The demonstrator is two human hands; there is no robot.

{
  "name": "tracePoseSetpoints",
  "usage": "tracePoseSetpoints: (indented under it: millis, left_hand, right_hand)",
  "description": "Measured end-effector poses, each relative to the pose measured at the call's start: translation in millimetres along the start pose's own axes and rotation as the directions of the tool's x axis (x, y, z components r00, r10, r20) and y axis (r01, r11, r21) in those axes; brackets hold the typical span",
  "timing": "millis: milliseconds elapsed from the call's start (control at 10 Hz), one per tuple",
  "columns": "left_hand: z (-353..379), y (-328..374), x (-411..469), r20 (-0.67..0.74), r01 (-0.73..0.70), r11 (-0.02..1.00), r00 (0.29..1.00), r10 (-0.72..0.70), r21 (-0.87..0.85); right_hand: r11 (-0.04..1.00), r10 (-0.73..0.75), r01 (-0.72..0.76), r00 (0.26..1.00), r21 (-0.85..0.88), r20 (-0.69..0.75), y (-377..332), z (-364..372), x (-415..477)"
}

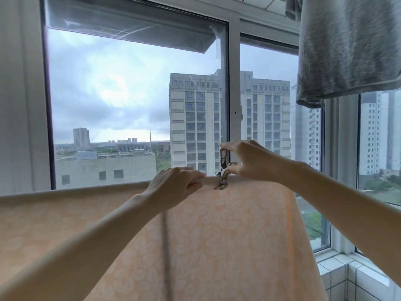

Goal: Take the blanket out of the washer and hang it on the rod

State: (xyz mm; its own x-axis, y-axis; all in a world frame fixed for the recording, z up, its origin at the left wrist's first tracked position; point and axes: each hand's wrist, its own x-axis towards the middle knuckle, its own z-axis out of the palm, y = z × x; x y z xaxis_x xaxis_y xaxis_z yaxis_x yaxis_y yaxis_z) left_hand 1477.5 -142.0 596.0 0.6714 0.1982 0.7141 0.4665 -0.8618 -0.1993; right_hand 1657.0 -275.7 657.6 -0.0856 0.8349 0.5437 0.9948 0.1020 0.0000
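A peach blanket (pixel 227 235) with a pale flower pattern hangs draped over a horizontal rod, which the cloth hides along its whole top fold. My left hand (pixel 173 185) grips the blanket's top fold, fingers curled over it. Just to its right, my right hand (pixel 249 161) pinches a metal clothes clip (pixel 223 168) between thumb and fingers; the clip's jaws sit on the blanket's top edge.
A grey towel (pixel 347 46) hangs from above at the upper right. Behind the blanket is a large window with a white frame (pixel 233 83). A white tiled ledge (pixel 347 276) runs along the lower right.
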Motion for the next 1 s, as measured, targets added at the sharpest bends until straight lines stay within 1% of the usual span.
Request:
tracePoseSetpoints:
  millis: [100,200,300,400,500,600,700,800,900,1000]
  left_hand:
    - [-10.1,-2.5,-6.3,0.021,0.021,1.000,1.000,-0.020,-0.010]
    - [-21.0,-6.4,-15.5,0.020,0.054,0.998,0.998,-0.054,0.015]
    - [-35.2,-11.1,-28.7,0.007,0.106,0.994,0.994,-0.106,0.025]
    - [-50.1,-16.8,-46.4,-0.012,0.173,0.984,0.985,-0.173,0.043]
    - [-64.4,-22.2,-70.5,-0.040,0.263,0.961,0.965,-0.261,0.081]
    - [-78.0,-24.3,-100.6,-0.079,0.308,0.937,0.951,-0.299,0.167]
    - [-90.1,-18.7,-129.5,-0.078,0.335,0.916,0.942,-0.326,0.222]
    - [-99.8,-9.9,-157.1,-0.056,0.370,0.904,0.929,-0.366,0.213]
    - [-110.3,-2.5,-190.3,-0.035,0.403,0.893,0.914,-0.404,0.200]
    - [-116.0,-0.8,-229.4,-0.036,0.421,0.889,0.906,-0.422,0.180]
  right_hand:
    - [0.999,-0.033,0.033,0.999,-0.037,-0.020,-8.5,0.6,-5.4]
    - [0.993,-0.081,0.074,0.994,-0.088,-0.079,-17.1,-0.8,-11.9]
    - [0.988,-0.119,0.102,0.981,-0.118,-0.153,-27.6,0.0,-20.1]
    - [0.981,-0.163,0.138,0.967,-0.140,-0.193,-40.2,8.6,-27.4]
    - [0.971,-0.204,0.175,0.961,-0.161,-0.184,-57.0,21.4,-34.6]
    - [0.967,-0.232,0.212,0.960,-0.140,-0.154,-75.4,35.7,-41.0]
    - [0.969,-0.239,0.228,0.962,-0.098,-0.132,-96.2,52.0,-46.7]
    - [0.965,-0.251,0.239,0.960,-0.109,-0.120,-118.7,71.9,-54.1]
    - [0.977,-0.203,0.198,0.977,-0.076,-0.065,-147.5,88.1,-68.9]
    - [0.980,-0.194,0.193,0.981,-0.044,-0.003,-176.1,106.2,-83.0]
